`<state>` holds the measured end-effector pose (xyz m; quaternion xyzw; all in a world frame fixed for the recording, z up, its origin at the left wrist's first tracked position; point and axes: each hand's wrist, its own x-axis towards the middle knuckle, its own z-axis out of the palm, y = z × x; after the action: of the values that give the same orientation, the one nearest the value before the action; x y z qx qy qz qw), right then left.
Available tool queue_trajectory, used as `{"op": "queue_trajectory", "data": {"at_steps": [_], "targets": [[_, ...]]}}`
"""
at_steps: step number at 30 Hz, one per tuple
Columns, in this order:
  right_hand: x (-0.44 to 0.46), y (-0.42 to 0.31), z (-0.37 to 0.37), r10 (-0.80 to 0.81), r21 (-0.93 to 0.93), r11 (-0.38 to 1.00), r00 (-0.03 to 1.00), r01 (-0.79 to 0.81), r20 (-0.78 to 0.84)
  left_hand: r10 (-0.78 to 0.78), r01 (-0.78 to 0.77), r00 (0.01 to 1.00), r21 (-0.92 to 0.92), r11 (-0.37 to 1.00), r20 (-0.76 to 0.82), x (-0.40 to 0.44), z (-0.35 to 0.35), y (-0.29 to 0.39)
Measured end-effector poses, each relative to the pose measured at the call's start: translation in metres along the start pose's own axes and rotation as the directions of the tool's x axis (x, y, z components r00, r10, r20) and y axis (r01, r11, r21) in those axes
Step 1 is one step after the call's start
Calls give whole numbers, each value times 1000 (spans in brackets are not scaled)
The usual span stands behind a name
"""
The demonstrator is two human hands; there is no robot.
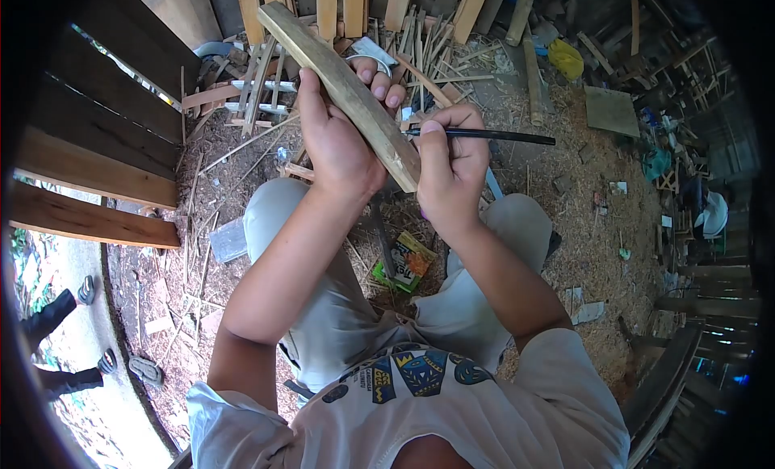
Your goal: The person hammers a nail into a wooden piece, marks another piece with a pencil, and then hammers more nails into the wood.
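Observation:
My left hand (343,142) is wrapped around a narrow, slightly bowed piece of wood (339,85), held up at a slant in front of me. Its fingertips curl over the far edge, where a pale curved band shows that I cannot identify. Between thumb and fingers, my right hand (456,166) pinches a thin black pencil or pen (504,135), lying nearly level. The pencil's left end is close to the wood's right edge; contact is hard to make out. My right hand is right beside the wood's lower end.
Wood scraps (432,45) and shavings litter the ground. A green and orange packet (408,263) lies between my knees. Upright boards (97,174) stand left, and another person's feet (97,291) show beyond. A yellow bag (565,59) lies at upper right.

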<state>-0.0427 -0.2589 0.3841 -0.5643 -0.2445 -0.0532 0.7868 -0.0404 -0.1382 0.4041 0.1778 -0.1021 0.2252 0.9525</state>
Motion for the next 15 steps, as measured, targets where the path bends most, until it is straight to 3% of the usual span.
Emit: {"op": "queue_trajectory", "data": {"at_steps": [15], "targets": [[1, 3, -1, -8, -27, 1000, 1000, 8, -9, -3, 3, 1000, -9, 1000, 1, 1, 1, -1]]}}
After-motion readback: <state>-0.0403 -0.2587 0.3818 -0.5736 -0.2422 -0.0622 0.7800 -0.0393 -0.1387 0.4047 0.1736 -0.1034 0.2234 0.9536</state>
